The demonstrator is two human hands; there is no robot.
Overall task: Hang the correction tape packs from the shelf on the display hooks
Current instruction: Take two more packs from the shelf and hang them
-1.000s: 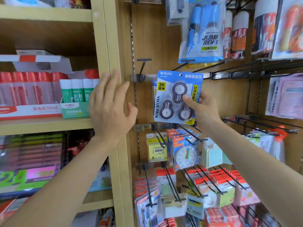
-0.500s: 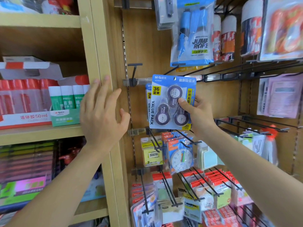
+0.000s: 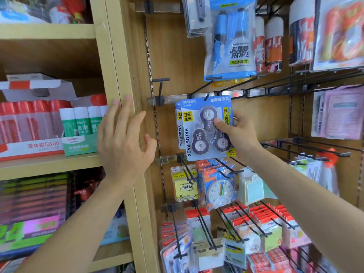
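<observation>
A blue correction tape pack (image 3: 204,128) is gripped by the right hand (image 3: 237,134) at a display hook (image 3: 199,89); the left hand (image 3: 123,142), fingers spread, is pressed against the shelf upright (image 3: 116,62)

Left hand (image 3: 126,142) spread flat, fingers up; right hand (image 3: 237,134) raised, thumb and fingers pinched.

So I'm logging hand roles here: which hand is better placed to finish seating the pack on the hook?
Right hand: its grip is already on the correction tape pack at the hook. The left hand rests open on the shelf post.
</observation>
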